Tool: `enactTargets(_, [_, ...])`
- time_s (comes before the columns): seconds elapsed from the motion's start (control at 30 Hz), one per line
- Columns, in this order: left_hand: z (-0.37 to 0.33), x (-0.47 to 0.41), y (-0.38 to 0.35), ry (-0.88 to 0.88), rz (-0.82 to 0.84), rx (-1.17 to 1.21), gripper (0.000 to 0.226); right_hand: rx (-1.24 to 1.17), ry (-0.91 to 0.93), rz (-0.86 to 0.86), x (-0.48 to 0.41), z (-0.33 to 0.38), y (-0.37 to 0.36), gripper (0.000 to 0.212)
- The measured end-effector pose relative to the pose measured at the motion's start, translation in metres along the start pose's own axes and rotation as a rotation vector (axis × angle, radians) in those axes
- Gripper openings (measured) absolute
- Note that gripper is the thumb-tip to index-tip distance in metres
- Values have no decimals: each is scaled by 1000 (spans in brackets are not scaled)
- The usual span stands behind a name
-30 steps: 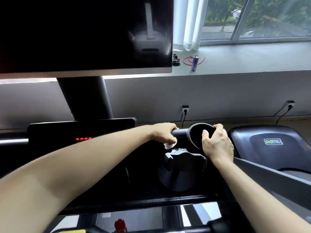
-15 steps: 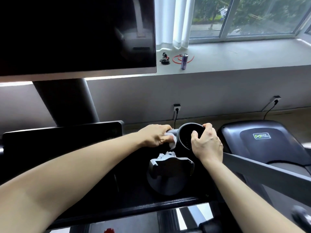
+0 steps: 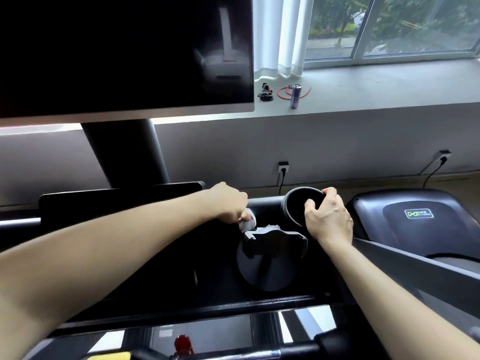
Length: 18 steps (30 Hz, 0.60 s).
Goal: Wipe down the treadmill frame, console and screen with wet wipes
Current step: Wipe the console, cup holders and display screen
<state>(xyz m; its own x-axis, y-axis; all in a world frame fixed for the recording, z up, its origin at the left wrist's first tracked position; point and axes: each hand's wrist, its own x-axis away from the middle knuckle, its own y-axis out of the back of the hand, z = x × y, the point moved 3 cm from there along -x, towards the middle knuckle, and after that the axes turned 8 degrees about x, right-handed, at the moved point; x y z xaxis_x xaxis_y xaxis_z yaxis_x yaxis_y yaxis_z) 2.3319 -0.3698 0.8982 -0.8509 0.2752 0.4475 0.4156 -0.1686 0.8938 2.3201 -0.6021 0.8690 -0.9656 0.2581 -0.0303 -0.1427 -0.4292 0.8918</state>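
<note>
Where the left hand (image 3: 228,203) pinches it, one crumpled white wipe (image 3: 248,222) sits on the console (image 3: 215,281), at eleven o'clock from the one phone clamp (image 3: 275,242). At the wipe's three o'clock, the right hand (image 3: 328,216) curls over the rim of one cup holder (image 3: 287,207). One dark screen (image 3: 124,53) hangs at twelve. Beyond are one purple can (image 3: 296,96) on the sill (image 3: 389,87), two plugged sockets (image 3: 283,167), and one neighbouring treadmill (image 3: 376,216) whose green logo is too blurred to read.
</note>
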Motion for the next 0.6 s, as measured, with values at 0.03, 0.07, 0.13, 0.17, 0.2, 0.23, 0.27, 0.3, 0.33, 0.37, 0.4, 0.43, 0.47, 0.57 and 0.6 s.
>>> enactTargets(0.03, [5, 4, 5, 24, 62, -85, 55, -3, -1, 2, 0, 0, 0, 39])
enactTargets(0.07, [10, 7, 8, 54, 129, -133, 60, -6, -5, 5, 0, -1, 0, 39])
enactTargets(0.13, [22, 9, 17, 140, 227, -128, 70, -15, 1, 7, 0, -1, 0, 39])
enactTargets(0.17, [25, 7, 19, 169, 228, -68, 74, -15, 2, 7, 0, -1, -1, 40])
enactTargets(0.2, [25, 2, 21, 186, 186, 44, 74, -13, 1, 6, 0, -1, -1, 40])
enactTargets(0.23, [21, -4, 19, 182, 115, 213, 70, -12, -3, 6, -1, -1, 0, 40])
enactTargets(0.27, [14, -9, 15, 167, 30, 388, 63, -10, -6, 9, -1, -1, 0, 40])
enactTargets(0.3, [7, -13, 9, 148, -55, 512, 58, -10, -6, 10, 0, -1, 0, 39])
enactTargets(0.33, [0, -14, 4, 120, -117, 570, 56, -11, -3, 8, 0, -1, 0, 38])
enactTargets(0.37, [-4, -14, 0, 96, -139, 563, 55, -12, -2, 6, -1, 0, 0, 38])
enactTargets(0.4, [-4, -12, -2, 79, -134, 509, 56, -12, -4, 6, -1, 0, 0, 38])
enactTargets(0.43, [-1, -10, -2, 71, -116, 414, 59, -12, -5, 8, 0, -1, 0, 38])
enactTargets(0.47, [3, -5, 1, 65, -97, 290, 61, -11, -3, 8, -1, -1, 0, 38])
enactTargets(0.57, [15, 9, 11, 87, 20, -41, 53, -8, -2, 9, -1, -2, 0, 39])
enactTargets(0.6, [15, 13, 14, 93, 63, -124, 44, -11, -2, 8, -1, -2, 0, 39])
